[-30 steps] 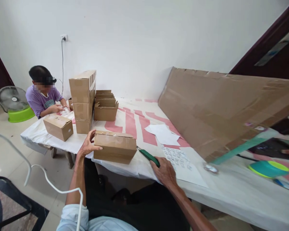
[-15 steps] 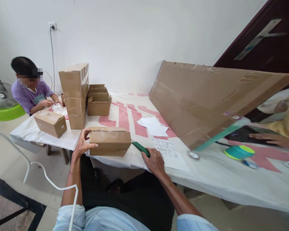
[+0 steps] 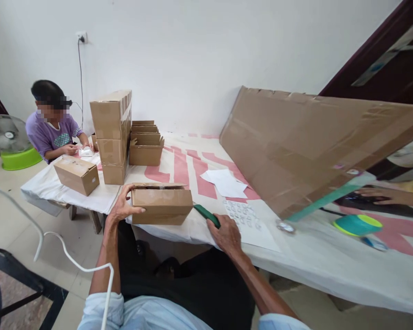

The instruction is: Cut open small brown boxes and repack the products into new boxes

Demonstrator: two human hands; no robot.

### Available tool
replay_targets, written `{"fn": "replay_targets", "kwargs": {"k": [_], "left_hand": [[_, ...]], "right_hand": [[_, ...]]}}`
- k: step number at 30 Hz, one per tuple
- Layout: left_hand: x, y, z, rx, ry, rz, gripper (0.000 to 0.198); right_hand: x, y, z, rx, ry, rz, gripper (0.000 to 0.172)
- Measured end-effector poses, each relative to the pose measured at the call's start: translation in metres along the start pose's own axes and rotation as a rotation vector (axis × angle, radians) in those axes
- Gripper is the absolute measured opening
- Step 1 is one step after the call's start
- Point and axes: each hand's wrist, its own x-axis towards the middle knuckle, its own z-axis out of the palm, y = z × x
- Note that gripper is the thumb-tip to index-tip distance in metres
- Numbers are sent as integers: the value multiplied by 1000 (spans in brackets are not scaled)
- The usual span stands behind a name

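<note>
A small cardboard box (image 3: 161, 206) lies lengthwise at the table's front edge. My left hand (image 3: 124, 206) grips its left end, thumb on the near side and fingers over the top corner. The top flap stands slightly raised, with a narrow dark gap and clear tape along it. My right hand (image 3: 226, 233) is closed around a green-handled utility knife (image 3: 206, 214). The knife points left, its tip at the box's right end; whether the blade touches the cardboard is hard to see.
Stacked boxes (image 3: 112, 137), several open boxes (image 3: 146, 153) and another closed box (image 3: 76, 174) stand to the left. Papers (image 3: 225, 183) lie behind my right hand. A large cardboard panel (image 3: 296, 146) leans at right near a tape roll (image 3: 285, 227). A person (image 3: 53, 128) sits far left.
The whole scene has shifted rightward as my head turned slightly left. The gap under the box's top flap looks a little wider. Both hands keep their holds.
</note>
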Motion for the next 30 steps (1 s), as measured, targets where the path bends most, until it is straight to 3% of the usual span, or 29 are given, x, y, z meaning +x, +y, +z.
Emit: {"fn": "replay_targets", "kwargs": {"k": [30], "left_hand": [[-1, 0, -3, 19, -30, 5, 98]], "right_hand": [[1, 2, 3, 13, 7, 15, 34]]}}
